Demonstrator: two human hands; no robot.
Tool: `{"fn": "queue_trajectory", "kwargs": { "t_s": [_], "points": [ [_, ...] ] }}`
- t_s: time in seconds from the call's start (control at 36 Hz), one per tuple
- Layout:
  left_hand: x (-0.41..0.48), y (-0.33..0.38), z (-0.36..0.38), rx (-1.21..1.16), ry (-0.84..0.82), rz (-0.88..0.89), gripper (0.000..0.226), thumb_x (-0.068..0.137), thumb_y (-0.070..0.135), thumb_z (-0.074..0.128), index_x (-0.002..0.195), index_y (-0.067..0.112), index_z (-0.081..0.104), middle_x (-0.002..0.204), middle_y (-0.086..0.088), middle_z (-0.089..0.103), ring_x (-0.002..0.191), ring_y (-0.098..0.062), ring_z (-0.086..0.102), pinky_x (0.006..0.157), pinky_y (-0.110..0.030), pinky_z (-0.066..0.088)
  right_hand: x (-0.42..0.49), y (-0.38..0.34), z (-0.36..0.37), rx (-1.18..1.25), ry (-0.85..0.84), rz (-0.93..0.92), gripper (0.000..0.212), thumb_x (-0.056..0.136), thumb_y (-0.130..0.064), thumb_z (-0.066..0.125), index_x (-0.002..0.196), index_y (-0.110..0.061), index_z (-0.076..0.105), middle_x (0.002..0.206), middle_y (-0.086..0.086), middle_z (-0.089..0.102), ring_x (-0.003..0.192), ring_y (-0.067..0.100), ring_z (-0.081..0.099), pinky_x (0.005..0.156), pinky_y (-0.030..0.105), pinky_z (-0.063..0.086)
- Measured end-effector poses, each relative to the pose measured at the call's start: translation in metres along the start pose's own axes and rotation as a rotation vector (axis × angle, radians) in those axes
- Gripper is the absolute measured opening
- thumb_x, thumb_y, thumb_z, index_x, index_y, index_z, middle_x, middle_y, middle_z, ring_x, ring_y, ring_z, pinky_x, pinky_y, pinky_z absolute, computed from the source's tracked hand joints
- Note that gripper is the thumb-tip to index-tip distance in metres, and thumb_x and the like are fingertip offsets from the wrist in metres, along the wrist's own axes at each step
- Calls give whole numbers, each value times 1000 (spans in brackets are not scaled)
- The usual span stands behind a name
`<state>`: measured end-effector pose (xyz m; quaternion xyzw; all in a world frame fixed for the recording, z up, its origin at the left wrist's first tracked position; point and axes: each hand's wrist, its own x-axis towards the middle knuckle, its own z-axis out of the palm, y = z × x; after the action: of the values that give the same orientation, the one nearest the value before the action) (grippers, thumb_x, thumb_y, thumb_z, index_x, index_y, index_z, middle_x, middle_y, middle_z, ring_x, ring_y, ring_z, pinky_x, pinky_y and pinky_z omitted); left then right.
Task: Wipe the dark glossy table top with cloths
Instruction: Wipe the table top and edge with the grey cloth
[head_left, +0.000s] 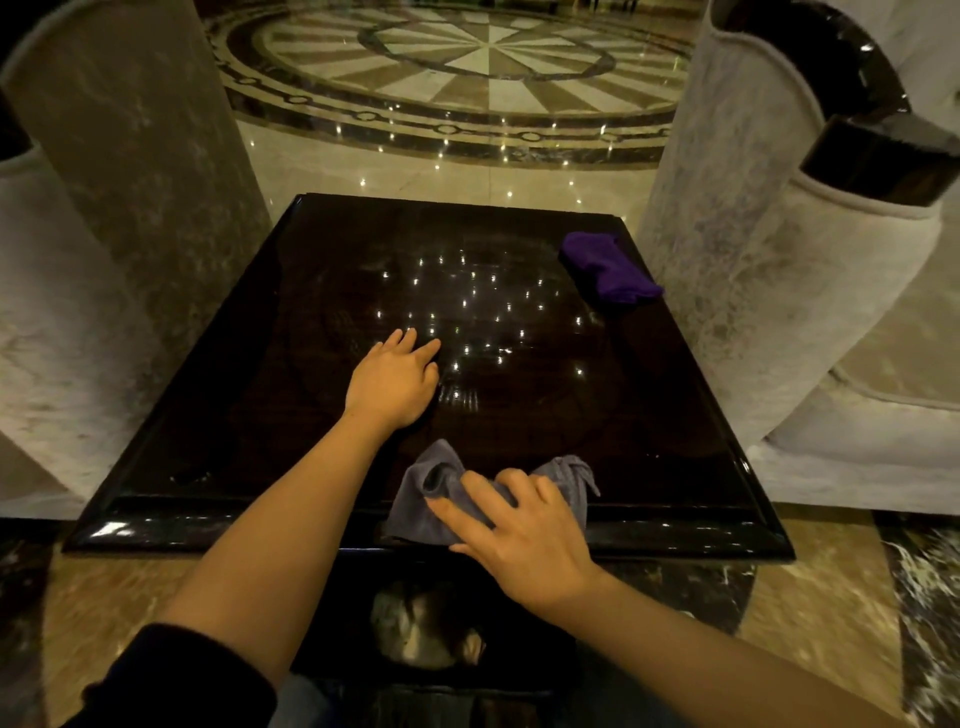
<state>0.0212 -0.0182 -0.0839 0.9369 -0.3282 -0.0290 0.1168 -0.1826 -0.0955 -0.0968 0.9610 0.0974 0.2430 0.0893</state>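
A square dark glossy table top fills the middle of the view and mirrors many small ceiling lights. A grey cloth lies bunched at its near edge. My right hand presses flat on that cloth with fingers spread. My left hand rests palm down on the bare surface near the centre, holding nothing. A purple cloth lies crumpled at the far right corner, away from both hands.
Pale upholstered armchairs stand close on the left and on the right of the table. A polished marble floor with a round inlay stretches beyond the far edge. The table's raised rim runs along the near side.
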Motion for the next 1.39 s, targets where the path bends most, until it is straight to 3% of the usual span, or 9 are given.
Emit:
{"fn": "queue_trajectory", "kwargs": {
  "t_s": [0.11,0.25,0.42,0.56,0.83,0.97,1.11,1.22,1.39],
  "points": [
    [-1,0,0,2,-6,0,45,97,29,27,141,19,26,152,-14,22,141,-27,14,114,-41,16,-4,-2,0,-22,20,-16,36,81,-46,42,110,-36,60,103,-9,69,86,16,42,61,25,36],
    [-2,0,-1,3,-21,0,46,97,29,26,142,18,25,153,-14,20,142,-26,13,114,-40,15,-8,-3,-1,-41,7,-58,33,80,-47,49,107,-34,61,102,-8,70,85,17,39,64,25,30],
    [-4,1,-3,-11,-23,1,46,97,27,26,142,17,25,152,-15,20,142,-27,13,114,-41,15,-16,-7,-4,25,-15,-50,31,82,-43,43,105,-33,60,100,-9,70,83,15,43,63,26,32],
    [-4,2,-4,-10,-22,5,45,97,27,26,142,17,25,152,-16,20,142,-28,12,115,-42,15,-22,-10,-11,116,-133,-55,32,82,-45,40,109,-31,47,99,-10,69,72,13,61,57,20,43],
    [-1,2,-2,7,-26,11,46,97,28,25,142,17,25,152,-15,21,141,-27,13,114,-41,17,-13,-2,-37,251,-225,-42,37,83,-44,38,110,-30,58,98,-4,69,73,11,62,59,18,48],
    [1,1,-1,16,-18,6,46,97,29,26,142,17,25,152,-15,22,141,-27,14,114,-41,17,9,12,-52,243,-97,70,40,83,-38,41,113,-19,59,96,5,69,70,17,62,57,19,46],
    [5,0,-2,67,-41,19,47,97,32,25,143,19,21,153,-14,19,142,-27,12,114,-41,16,32,39,-55,244,-44,293,45,80,-31,41,112,-6,61,98,19,67,75,31,66,58,36,57],
    [4,-1,-1,63,-34,22,48,97,35,24,143,22,20,154,-13,17,142,-26,11,115,-41,13,44,74,-45,291,-85,490,46,91,-28,42,132,-6,41,126,25,49,104,40,51,85,49,48],
    [7,-3,2,62,-41,20,48,97,38,23,143,26,17,155,-11,14,142,-25,9,115,-40,11,60,132,-26,174,-103,735,47,94,-31,36,137,-13,30,133,21,39,111,39,43,89,48,42]
  ]
}}
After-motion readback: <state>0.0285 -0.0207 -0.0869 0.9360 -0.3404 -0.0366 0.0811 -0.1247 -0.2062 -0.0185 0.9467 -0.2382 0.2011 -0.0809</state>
